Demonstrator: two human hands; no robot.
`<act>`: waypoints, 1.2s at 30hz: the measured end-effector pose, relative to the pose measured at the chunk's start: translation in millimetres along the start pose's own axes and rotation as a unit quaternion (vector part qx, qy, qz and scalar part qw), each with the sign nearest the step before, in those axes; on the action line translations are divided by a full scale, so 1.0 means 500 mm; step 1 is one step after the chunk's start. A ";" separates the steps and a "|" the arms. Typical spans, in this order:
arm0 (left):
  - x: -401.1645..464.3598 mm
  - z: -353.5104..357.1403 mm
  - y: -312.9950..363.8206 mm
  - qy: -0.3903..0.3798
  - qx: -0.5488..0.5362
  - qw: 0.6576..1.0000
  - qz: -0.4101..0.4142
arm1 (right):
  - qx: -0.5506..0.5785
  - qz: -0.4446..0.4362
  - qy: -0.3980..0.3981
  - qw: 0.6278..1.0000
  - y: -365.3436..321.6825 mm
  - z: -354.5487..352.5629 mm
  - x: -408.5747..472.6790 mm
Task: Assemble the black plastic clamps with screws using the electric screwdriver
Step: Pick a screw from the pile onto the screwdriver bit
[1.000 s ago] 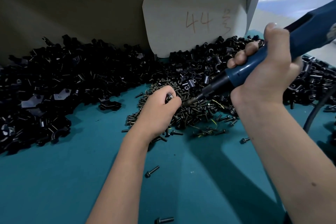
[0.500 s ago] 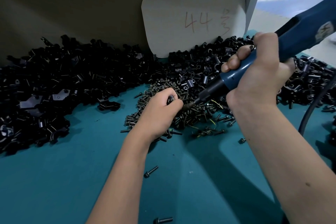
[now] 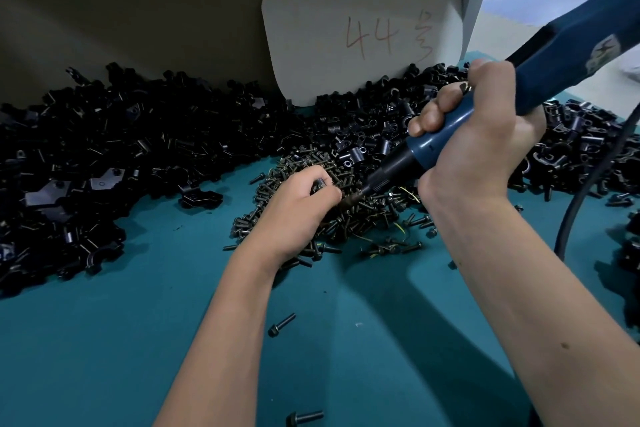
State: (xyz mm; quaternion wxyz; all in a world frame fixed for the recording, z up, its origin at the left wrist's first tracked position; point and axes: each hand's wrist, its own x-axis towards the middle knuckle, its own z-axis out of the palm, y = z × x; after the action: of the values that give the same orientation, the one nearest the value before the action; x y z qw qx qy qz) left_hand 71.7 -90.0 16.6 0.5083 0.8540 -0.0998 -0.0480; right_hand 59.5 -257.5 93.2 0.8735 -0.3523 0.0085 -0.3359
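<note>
A loose screw (image 3: 281, 324) lies nearest me on the green mat (image 3: 104, 340). My left hand (image 3: 298, 204) pinches a small clamp (image 3: 320, 183) over the screw pile (image 3: 346, 215); my right hand (image 3: 474, 139) is fisted round the electric screwdriver (image 3: 446, 146), its bit at the clamp. If the bit slips, I think it could nick my fingertips.

Glossy black plastic clamps (image 3: 138, 149), dull metal screws (image 3: 363, 215), matt teal tabletop (image 3: 121, 340).

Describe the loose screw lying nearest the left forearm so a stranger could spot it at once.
Start at the teal table, well in front of the screw pile. Just right of the left forearm lies one dark screw, alone on bare cloth and slanted, head toward the viewer.
</note>
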 end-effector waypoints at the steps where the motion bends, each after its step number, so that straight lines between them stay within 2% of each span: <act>1: 0.000 0.000 0.000 0.000 -0.002 1.000 -0.002 | 0.001 -0.001 -0.003 1.000 0.001 0.000 0.000; 19: -0.005 0.006 0.003 0.015 -0.015 1.000 -0.021 | 0.004 -0.006 -0.035 0.999 0.010 -0.007 -0.002; 29: -0.004 0.010 -0.003 0.023 -0.001 1.000 -0.015 | -0.009 -0.022 -0.013 1.000 0.007 -0.009 -0.007; 33: -0.005 0.010 -0.008 0.026 -0.011 1.000 0.002 | -0.005 -0.016 -0.003 1.000 0.004 -0.004 -0.005; 36: -0.009 0.014 -0.011 0.058 0.007 0.997 0.045 | -0.011 -0.012 -0.030 0.999 -0.006 -0.001 -0.004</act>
State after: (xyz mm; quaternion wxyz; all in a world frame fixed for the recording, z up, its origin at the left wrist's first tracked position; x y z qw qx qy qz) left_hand 66.9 -92.5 8.3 0.5090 0.8534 -0.1089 0.0254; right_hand 56.0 -258.2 94.3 0.8654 -0.3718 -0.0181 -0.3354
